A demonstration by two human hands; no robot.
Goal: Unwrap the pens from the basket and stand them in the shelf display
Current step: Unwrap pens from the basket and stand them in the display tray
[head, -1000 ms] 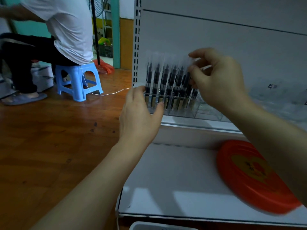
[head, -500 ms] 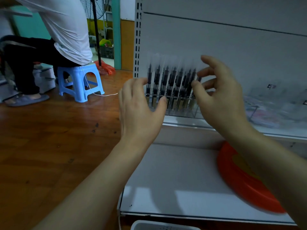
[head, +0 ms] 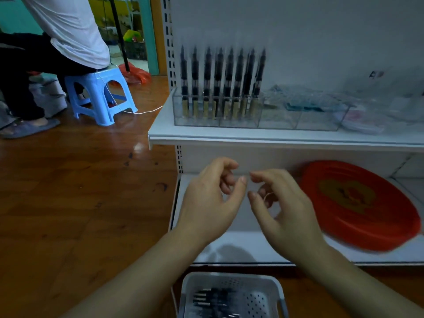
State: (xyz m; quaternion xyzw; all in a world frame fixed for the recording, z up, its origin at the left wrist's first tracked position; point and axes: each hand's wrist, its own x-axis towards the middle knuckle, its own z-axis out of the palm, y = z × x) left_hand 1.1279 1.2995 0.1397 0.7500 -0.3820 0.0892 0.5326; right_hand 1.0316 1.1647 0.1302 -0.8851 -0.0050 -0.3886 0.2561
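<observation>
The pens (head: 220, 83) stand upright in a row in the clear display (head: 298, 120) on the upper shelf (head: 229, 136); more lie in the white basket (head: 259, 283) below. Both the left hand (head: 206, 203) and right hand (head: 284, 207) hover in front of the lower shelf, each grip loosely curled and holding nothing, fingertips nearly meeting.

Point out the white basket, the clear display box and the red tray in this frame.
white basket (head: 273, 286), head view, on its far right rim.
clear display box (head: 277, 122), head view, on the bare front wall right of the pens.
red tray (head: 390, 228), head view, on its red surface near the lower right edge.
</observation>
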